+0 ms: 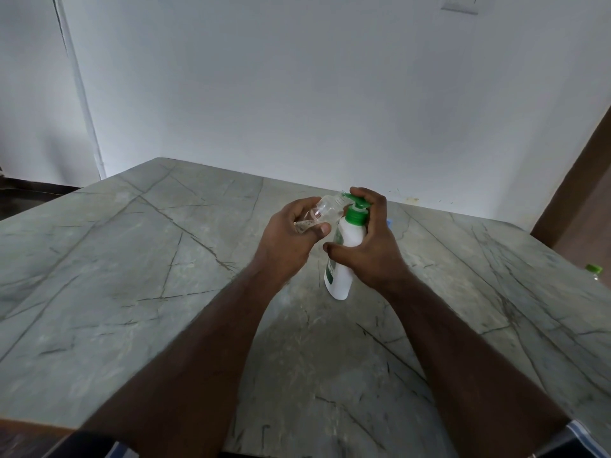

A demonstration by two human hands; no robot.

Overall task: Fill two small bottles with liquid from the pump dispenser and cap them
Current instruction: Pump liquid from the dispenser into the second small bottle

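A white pump dispenser (344,259) with a green pump head (356,211) stands on the grey marble table (132,276). My right hand (370,246) wraps around its upper body, with fingers on top of the pump head. My left hand (291,236) holds a small clear bottle (325,209) tilted, its open mouth right at the green spout. A little clear liquid lies inside the bottle. At the far right edge a second small bottle with a green cap (594,270) is partly in view.
A white wall stands just behind the table's far edge. A small blue object (389,222) peeks out behind my right hand. A brown wooden frame (575,180) rises at the right. The table's left edge drops to a dark floor.
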